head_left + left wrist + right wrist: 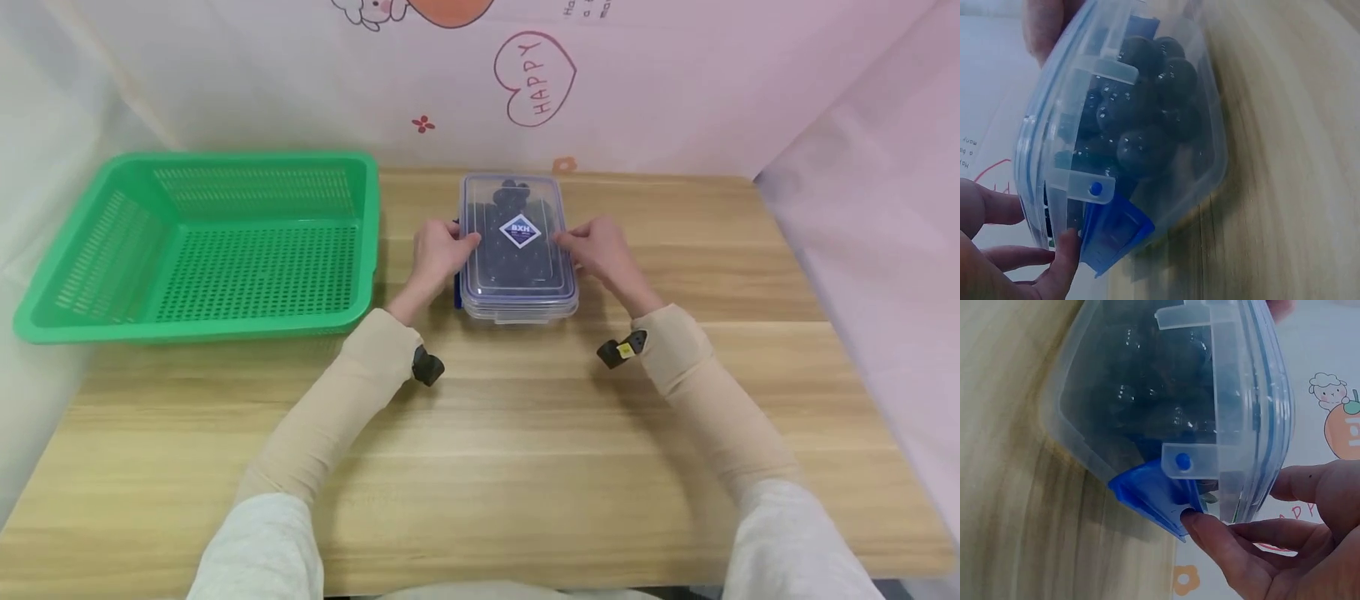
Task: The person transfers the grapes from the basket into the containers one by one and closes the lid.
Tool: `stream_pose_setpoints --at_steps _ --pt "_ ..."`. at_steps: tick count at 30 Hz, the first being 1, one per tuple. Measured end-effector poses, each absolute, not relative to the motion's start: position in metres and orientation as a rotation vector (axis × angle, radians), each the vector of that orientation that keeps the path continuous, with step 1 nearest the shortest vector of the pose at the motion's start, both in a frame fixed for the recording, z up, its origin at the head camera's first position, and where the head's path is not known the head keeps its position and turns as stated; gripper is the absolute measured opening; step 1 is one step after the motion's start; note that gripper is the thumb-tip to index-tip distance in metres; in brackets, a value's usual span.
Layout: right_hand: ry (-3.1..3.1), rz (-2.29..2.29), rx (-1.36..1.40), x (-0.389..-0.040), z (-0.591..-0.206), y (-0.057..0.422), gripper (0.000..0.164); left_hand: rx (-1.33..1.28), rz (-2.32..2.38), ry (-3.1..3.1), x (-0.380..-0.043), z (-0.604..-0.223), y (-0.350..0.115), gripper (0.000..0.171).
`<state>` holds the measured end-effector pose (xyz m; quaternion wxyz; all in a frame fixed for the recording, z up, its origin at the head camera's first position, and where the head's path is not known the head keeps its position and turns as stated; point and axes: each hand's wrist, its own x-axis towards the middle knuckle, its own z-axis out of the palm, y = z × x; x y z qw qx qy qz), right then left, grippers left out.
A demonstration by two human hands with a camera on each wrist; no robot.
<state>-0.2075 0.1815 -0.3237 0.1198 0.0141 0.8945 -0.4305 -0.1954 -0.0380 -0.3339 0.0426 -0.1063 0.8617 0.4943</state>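
Observation:
A clear plastic food storage box point(517, 287) with a blue-rimmed lid point(487, 200) and a BXH label stands on the wooden table. Dark, round, shiny things point(1147, 147) show through its walls. My left hand point(438, 248) pinches the lid's left edge, thumb on top and fingers below the rim. On the opposite edge my right hand point(602, 248) grips the lid in the same way. Blue side latches hang swung outward, one by the left fingers point(1063, 265) and another latch point(1154, 490) by the right fingers. The lid lies level on the box.
To the left sits a green plastic basket point(367, 275) with perforated walls and floor. Behind the box rises a white printed cloth point(637, 100). Both wrists carry small black cameras, the left camera point(427, 367) and the right camera point(617, 353), above the wooden table point(525, 467).

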Motion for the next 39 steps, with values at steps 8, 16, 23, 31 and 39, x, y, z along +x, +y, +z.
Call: stream_pose_setpoints --at_steps 8,16,23,31,39 --pt "2.57 -1.28 0.048 -0.209 -0.313 0.18 0.039 -0.379 1.674 2.41 -0.199 -0.321 -0.042 0.029" --pt "2.535 -1.251 0.043 -0.207 -0.312 0.182 0.041 -0.39 1.717 2.225 -0.202 -0.321 -0.04 0.03" --pt "2.475 -1.217 0.08 -0.203 -0.309 0.183 0.042 -0.393 1.694 2.145 -0.203 -0.322 -0.042 0.028" --pt "2.425 -1.283 0.094 -0.2 -0.305 0.185 0.042 -0.365 1.68 2.125 -0.199 -0.317 -0.042 0.032" --pt "2.407 -1.3 0.111 -0.195 -0.308 0.189 0.044 -0.29 1.681 2.089 -0.196 -0.321 -0.042 0.033"
